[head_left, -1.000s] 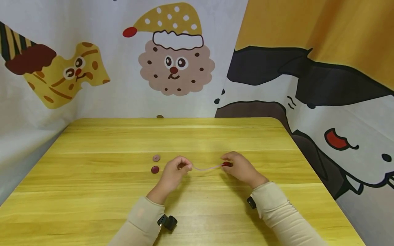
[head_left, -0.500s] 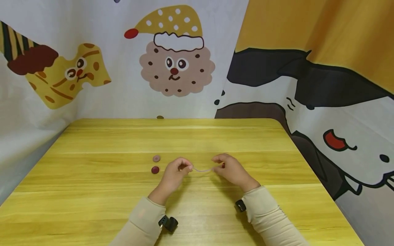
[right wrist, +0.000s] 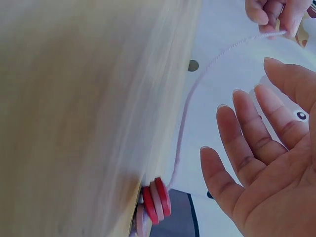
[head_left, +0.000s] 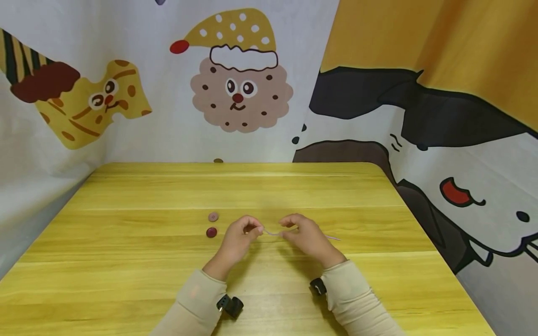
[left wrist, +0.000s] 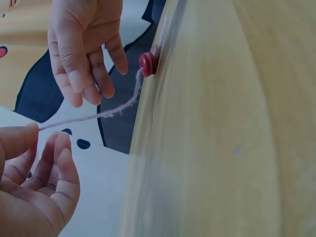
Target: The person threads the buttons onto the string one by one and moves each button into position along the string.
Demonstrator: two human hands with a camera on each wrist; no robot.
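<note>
Left hand (head_left: 235, 238) pinches cord (left wrist: 101, 114) (apparently its tip); loose-fingered right hand (head_left: 311, 237) has room before table's far edge (head_left: 252, 165).

Cord (left wrist: 106, 114) pale lilac to my eye; strung buttons (right wrist: 161, 196) red and pink; near loose button (head_left: 211, 232) dark red, far loose button (head_left: 213, 216) dusty pink; bench (head_left: 117, 275) yellow, wood-grained; sleeves (head_left: 196, 294) plain beige; curtain (head_left: 147, 32) white, cartoon-printed.

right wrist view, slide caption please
Left hand pinching a cord strung with red and pink buttons, right hand nearby.
</note>
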